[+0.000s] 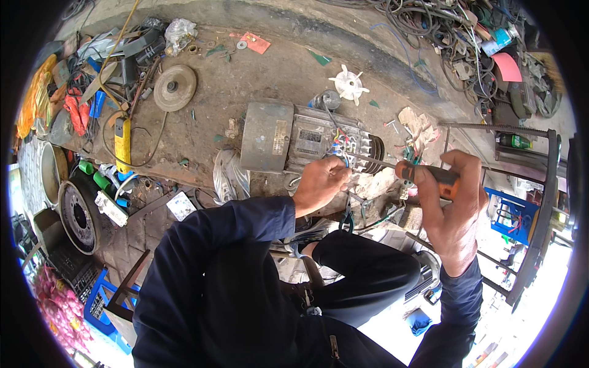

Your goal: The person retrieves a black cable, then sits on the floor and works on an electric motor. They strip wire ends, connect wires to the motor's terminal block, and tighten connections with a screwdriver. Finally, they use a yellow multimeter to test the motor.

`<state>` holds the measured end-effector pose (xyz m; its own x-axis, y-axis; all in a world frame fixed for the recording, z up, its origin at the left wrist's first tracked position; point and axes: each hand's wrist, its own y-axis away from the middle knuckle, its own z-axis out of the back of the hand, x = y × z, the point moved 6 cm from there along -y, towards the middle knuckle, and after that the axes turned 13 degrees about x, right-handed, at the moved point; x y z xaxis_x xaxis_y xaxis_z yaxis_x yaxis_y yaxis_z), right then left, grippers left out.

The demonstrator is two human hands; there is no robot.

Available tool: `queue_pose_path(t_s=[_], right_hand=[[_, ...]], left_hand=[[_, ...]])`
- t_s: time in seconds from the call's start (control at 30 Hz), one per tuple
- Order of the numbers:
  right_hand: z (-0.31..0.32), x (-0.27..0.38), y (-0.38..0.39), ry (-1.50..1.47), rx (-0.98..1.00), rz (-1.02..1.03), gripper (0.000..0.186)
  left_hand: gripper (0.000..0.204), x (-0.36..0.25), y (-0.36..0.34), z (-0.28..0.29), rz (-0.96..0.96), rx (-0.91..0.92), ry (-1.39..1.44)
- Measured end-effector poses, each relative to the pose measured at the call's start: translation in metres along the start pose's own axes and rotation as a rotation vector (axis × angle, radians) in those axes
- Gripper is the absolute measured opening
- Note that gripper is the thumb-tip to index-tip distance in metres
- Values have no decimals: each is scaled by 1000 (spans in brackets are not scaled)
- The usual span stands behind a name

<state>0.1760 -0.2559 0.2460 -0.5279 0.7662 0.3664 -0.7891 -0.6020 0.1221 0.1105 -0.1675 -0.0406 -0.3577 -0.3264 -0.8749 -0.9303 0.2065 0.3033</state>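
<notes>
Holding screwdriver — right hand; left hand (curled) at motor

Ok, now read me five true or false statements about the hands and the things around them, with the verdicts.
1. The right hand grips a screwdriver. True.
2. The screwdriver's shaft points away from the motor. False: it points toward the motor's exposed wiring.
3. The left hand is close to that wiring. True.
4. The white bladed wheel sits on top of the motor. False: it lies apart from it, on the ground beyond.
5. A yellow device lies to the left of the motor. True.
</notes>
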Motion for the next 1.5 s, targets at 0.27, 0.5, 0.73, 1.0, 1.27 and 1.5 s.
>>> queue_pose_path(t_s=[0.27,0.5,0.73,1.0,1.27,1.5], right_hand=[[1,-2,1,-23,37,99,40],[0,-10,2,-189,96,50,35],[0,-15,-2,-81,95,-48,36],[1,-10,-5,-125,28,-91,31],[-4,-6,-9,-217,14,-82,33],[2,0,-17,-106,19,26,33]], left_hand=[[20,-3,1,-1,-12,-3,12],[21,-1,1,-1,2,-6,15],[20,1,1,0,-18,-24,-8],[19,-4,3,0,-15,-43,-17],[18,6,0,-1,-25,-20,38],[19,6,-1,0,-79,-21,0]])
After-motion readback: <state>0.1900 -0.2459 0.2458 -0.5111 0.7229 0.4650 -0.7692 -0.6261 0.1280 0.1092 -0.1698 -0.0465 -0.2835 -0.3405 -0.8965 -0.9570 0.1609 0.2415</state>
